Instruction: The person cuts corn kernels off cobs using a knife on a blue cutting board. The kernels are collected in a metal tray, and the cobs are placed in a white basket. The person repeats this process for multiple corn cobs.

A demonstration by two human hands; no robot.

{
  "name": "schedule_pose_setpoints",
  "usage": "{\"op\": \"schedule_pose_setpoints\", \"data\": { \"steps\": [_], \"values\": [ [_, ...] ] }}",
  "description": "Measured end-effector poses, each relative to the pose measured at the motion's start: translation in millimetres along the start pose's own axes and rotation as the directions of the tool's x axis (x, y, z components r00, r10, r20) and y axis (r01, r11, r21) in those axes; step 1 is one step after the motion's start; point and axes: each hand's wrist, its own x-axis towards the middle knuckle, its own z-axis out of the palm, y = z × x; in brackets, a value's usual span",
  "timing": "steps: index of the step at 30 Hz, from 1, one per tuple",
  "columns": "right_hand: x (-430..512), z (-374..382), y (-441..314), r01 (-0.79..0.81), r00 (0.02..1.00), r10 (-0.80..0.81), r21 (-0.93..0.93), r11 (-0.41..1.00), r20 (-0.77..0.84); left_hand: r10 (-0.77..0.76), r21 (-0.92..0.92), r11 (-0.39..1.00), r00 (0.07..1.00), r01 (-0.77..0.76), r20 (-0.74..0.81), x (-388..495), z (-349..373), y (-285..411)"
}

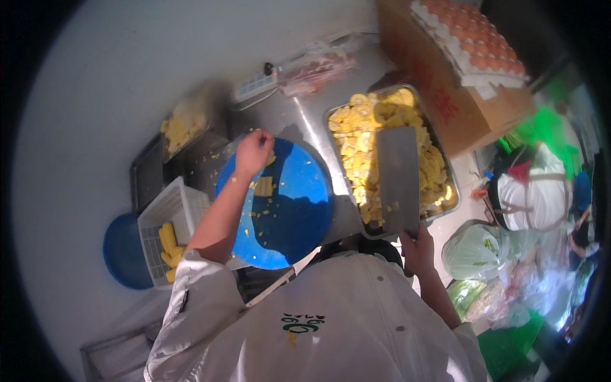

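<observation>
In my right hand (418,249) is the handle of a broad cleaver (399,179). Its blade, with a few yellow bits on it, lies across the view of a metal tray (451,210) heaped with cut corn pieces (353,138). My left hand (255,149) is over the far left part of a round blue cutting board (303,229), fingers curled. A corn piece (271,159) shows beside its fingers; whether the hand holds anything is hidden. A short piece of corn cob (263,186) and scattered kernels lie on the board.
Left of the board, a white plastic basket (157,255) holds several corn cobs (169,243). Behind it stands another metal container with corn pieces (184,126). Bagged meat (315,71) lies at the back. A cardboard box (439,90) bears an egg tray (477,40). Plastic bags (475,253) sit at right.
</observation>
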Motion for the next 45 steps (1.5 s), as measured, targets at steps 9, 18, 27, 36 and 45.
{"op": "schedule_pose_setpoints", "data": {
  "steps": [9, 18, 27, 36, 45],
  "values": [
    [12, 60, -38, 0.272, 0.938, -0.161, -0.365, 0.89, 0.306, 0.013, 0.144, 0.99, 0.99, 0.007, -0.137, -108, 54, -89],
    [12, 159, -95, 0.813, 0.503, -0.04, -0.456, 0.362, 0.863, -0.642, -0.936, 0.252, 0.766, 0.247, 0.029, -145, -55, -169],
    [42, 260, -104, 0.771, 0.563, -0.091, -0.483, 0.414, 0.821, -0.641, -0.988, 0.144, 0.766, 0.056, -0.05, -247, -64, -187],
    [57, 251, -113, 0.632, 0.773, -0.293, -0.648, 0.425, 0.562, -0.283, -0.332, 0.928, 0.897, 0.168, -0.339, -229, 53, -121],
    [-3, 249, -127, 0.665, 0.747, -0.265, -0.675, 0.32, 0.61, -0.193, -0.167, 0.978, 0.829, 0.122, -0.524, -258, 45, -132]
  ]
}}
